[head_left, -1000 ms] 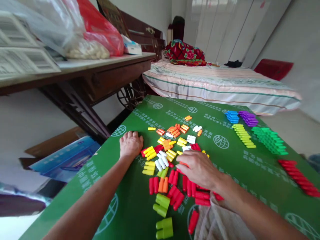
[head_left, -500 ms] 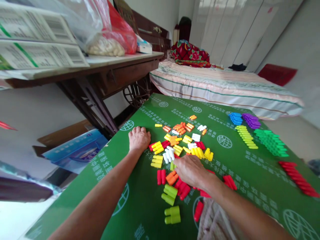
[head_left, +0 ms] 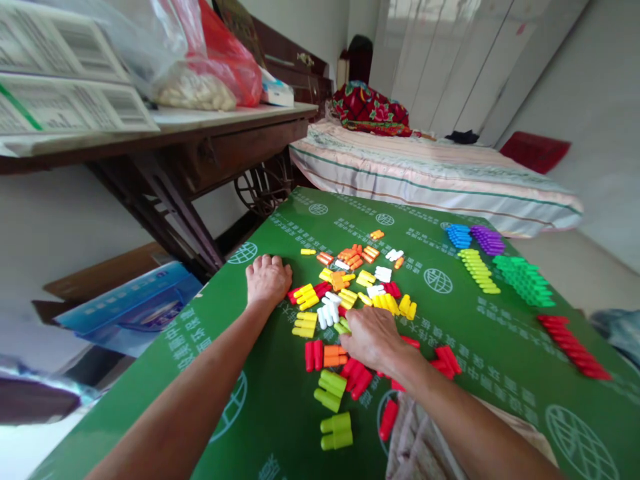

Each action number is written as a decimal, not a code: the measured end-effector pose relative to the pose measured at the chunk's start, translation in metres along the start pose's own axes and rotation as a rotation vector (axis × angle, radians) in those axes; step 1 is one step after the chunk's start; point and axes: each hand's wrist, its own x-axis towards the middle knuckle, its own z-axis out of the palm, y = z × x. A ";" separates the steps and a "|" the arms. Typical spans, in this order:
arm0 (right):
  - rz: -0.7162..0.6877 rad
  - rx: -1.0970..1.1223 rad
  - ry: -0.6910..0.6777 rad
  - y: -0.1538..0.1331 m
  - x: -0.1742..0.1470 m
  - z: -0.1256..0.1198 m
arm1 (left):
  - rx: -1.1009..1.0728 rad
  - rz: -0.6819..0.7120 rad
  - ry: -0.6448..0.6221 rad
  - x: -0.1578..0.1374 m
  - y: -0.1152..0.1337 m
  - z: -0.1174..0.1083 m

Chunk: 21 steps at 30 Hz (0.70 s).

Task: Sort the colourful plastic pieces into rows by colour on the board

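red round-tipped pieces (head_left: 361, 385) crowd our right hand (head_left: 373, 337); a low sweep could scatter them. we cannot tell whether it or our left hand (head_left: 269, 280) pinches anything.

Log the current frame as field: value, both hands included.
surface: green board, pale print
left hand: resting on the board, beside the loose pieces
right hand: among the loose pieces, fingers at a lime piece; grip unclear
loose colours: red, yellow, orange, white, lime
right side: blue group, purple group, yellow-green group, green group, red group
beyond: bed
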 end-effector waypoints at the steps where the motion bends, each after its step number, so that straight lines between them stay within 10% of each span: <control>1: -0.004 0.023 0.017 0.003 -0.003 -0.005 | -0.002 0.003 -0.010 0.000 0.000 -0.002; 8: 0.116 0.033 0.118 0.080 -0.043 -0.038 | -0.039 0.026 -0.087 0.010 -0.002 -0.014; 14: 0.312 -0.148 -0.023 0.173 -0.075 -0.015 | -0.015 0.011 -0.140 0.016 -0.001 -0.015; 21: 0.451 -0.068 0.020 0.195 -0.083 0.008 | 0.092 -0.027 -0.196 0.021 -0.002 -0.013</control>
